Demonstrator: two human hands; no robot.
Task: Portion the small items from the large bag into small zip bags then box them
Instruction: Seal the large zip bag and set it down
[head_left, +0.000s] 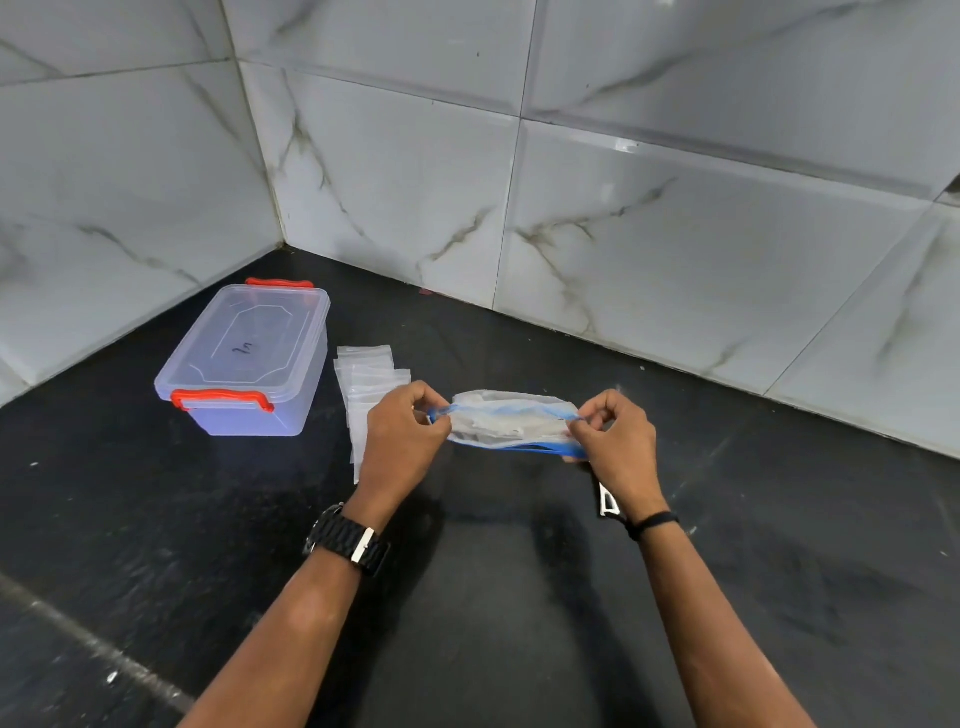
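Note:
A large clear bag with a blue zip strip (506, 422) hangs between my two hands above the black counter. My left hand (402, 434) pinches its left end. Its right end is pinched by my right hand (615, 431). Pale small items show faintly inside the bag. A loose pile of small clear zip bags (366, 384) lies on the counter just behind my left hand, partly hidden by it. A clear plastic box with red clips (244, 358) stands to the left, its lid on.
The black counter (467, 597) runs into a corner of white marble-look wall tiles (675, 234) at the back and left. A small white object (605, 501) lies on the counter under my right wrist.

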